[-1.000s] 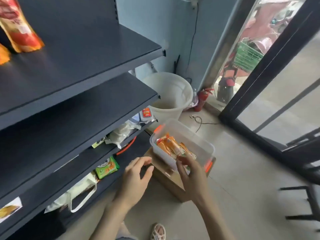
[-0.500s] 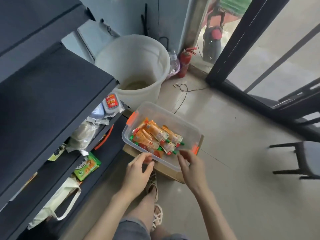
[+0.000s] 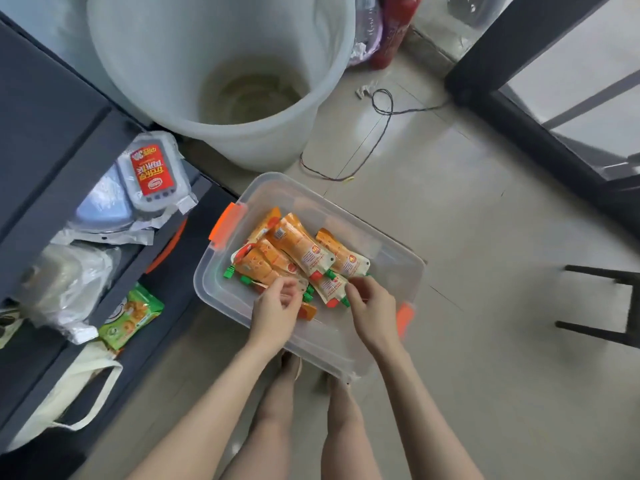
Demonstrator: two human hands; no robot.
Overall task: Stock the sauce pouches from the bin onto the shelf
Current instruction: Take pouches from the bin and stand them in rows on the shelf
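A clear plastic bin [image 3: 388,268] with orange latches stands on the floor in front of me. Several orange sauce pouches [image 3: 298,249] with green and red caps lie in a heap inside it. My left hand [image 3: 277,308] reaches into the bin, fingers curled onto a pouch at the near side of the heap. My right hand [image 3: 372,308] is also inside the bin, its fingertips touching a pouch [image 3: 330,289] near the right of the heap. The dark shelf [image 3: 45,133] is at the left.
A large white bucket [image 3: 221,64] stands just beyond the bin. The lower shelves hold packaged goods: a red-labelled pack [image 3: 152,169], plastic bags [image 3: 69,278], a green packet [image 3: 133,315], a cloth bag [image 3: 69,396]. A loose cable [image 3: 377,109] lies on the tiles. Black stool legs [image 3: 602,306] stand at right.
The camera has tilted down from the shelves to the bin. Both hands have moved from the bin's near rim into the heap of pouches.
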